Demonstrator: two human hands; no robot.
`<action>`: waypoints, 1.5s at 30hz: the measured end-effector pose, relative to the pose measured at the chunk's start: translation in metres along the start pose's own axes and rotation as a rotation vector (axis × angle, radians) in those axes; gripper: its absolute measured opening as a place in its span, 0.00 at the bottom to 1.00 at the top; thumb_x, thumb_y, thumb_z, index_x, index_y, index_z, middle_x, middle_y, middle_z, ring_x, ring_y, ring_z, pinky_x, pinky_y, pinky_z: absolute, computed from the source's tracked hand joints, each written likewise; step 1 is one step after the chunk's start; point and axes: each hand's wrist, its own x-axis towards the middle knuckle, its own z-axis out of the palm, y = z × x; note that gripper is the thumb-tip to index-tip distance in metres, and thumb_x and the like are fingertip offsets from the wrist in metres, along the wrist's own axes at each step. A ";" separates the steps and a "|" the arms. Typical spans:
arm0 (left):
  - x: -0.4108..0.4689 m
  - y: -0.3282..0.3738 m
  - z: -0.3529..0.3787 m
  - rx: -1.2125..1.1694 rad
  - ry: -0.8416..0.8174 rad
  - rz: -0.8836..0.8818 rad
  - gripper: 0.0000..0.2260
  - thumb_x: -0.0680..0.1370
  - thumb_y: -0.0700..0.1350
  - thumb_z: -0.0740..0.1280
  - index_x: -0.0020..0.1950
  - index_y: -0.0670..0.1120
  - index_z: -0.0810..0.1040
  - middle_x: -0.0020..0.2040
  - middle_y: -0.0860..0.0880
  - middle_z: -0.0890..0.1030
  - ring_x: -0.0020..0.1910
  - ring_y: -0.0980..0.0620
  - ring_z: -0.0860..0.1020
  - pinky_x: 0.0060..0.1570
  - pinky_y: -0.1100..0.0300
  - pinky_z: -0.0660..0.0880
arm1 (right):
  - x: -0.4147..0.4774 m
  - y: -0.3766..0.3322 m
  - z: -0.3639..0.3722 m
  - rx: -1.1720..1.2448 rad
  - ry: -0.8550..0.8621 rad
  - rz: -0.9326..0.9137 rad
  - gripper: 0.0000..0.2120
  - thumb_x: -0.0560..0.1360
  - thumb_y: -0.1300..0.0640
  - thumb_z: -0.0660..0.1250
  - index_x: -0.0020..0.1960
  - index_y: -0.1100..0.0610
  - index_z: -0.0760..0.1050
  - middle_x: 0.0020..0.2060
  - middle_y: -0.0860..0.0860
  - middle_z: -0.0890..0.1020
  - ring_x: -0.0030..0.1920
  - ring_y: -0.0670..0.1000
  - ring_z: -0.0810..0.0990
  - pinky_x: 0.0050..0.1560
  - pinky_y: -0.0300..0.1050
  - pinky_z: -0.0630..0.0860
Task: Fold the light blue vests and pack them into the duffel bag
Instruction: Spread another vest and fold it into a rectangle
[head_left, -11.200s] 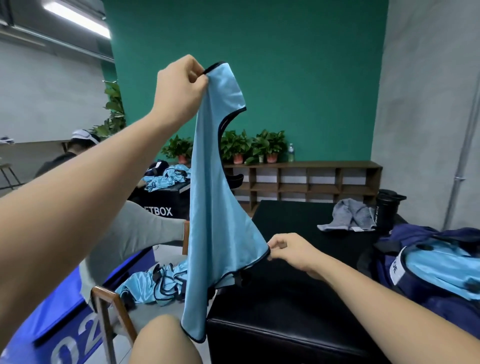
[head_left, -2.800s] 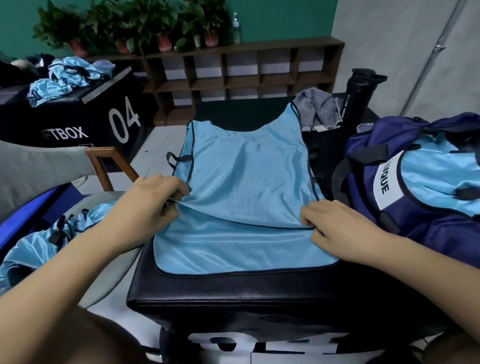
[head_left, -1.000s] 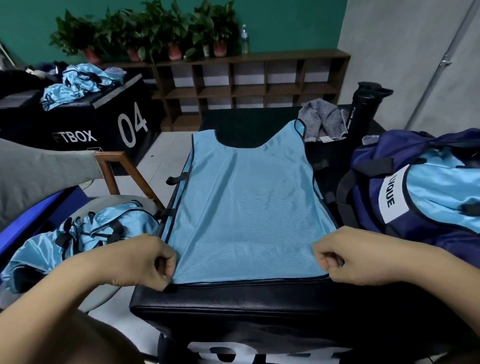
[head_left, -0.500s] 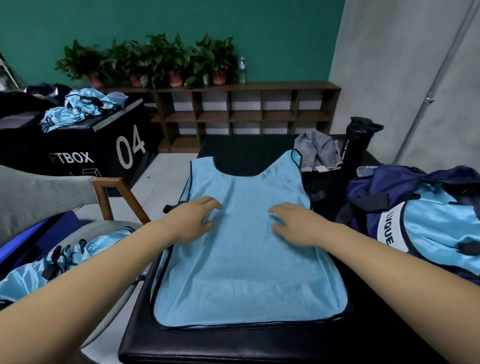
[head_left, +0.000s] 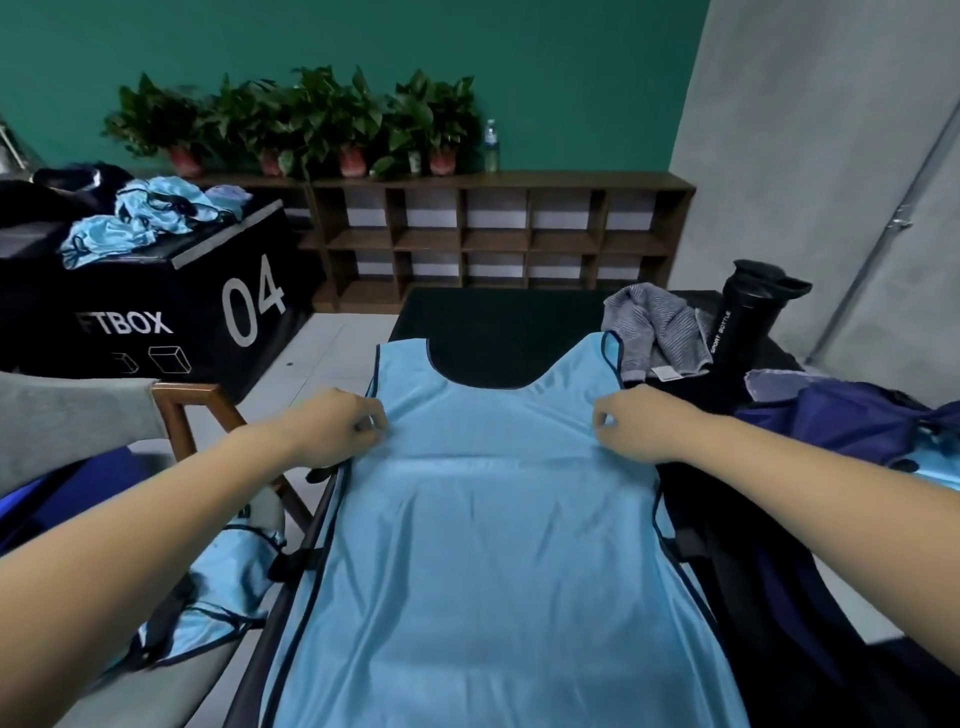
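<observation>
The light blue vest (head_left: 493, 571) is lying flat mid-frame on the black desk (head_left: 498, 322). The left hand (head_left: 332, 428) and right hand (head_left: 639, 423) are pinching its side edges at the armholes. Bare desk is showing beyond the neckline; the duffel bag (head_left: 852, 421) is crowding the right.

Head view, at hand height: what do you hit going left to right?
wooden chair frame → left hand → light blue vest → right hand → navy duffel bag
</observation>
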 end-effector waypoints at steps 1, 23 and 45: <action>0.010 0.000 -0.005 -0.018 0.023 -0.005 0.06 0.84 0.54 0.66 0.58 0.59 0.81 0.52 0.58 0.84 0.51 0.54 0.80 0.50 0.57 0.75 | 0.013 0.003 -0.006 0.044 0.040 0.008 0.10 0.81 0.53 0.61 0.53 0.51 0.80 0.51 0.51 0.83 0.54 0.57 0.80 0.56 0.53 0.79; 0.194 0.038 0.006 -0.515 0.412 -0.133 0.04 0.79 0.44 0.69 0.45 0.51 0.81 0.43 0.55 0.85 0.43 0.56 0.82 0.39 0.63 0.75 | 0.183 0.057 -0.010 1.020 0.193 0.491 0.11 0.77 0.51 0.76 0.48 0.57 0.79 0.43 0.57 0.79 0.37 0.56 0.74 0.44 0.57 0.81; 0.253 0.182 0.017 -1.290 0.025 -0.102 0.12 0.83 0.52 0.71 0.65 0.55 0.77 0.57 0.50 0.86 0.54 0.54 0.86 0.52 0.55 0.76 | 0.142 0.058 -0.023 1.450 0.060 0.114 0.33 0.69 0.47 0.72 0.67 0.67 0.76 0.54 0.62 0.80 0.53 0.63 0.75 0.53 0.61 0.66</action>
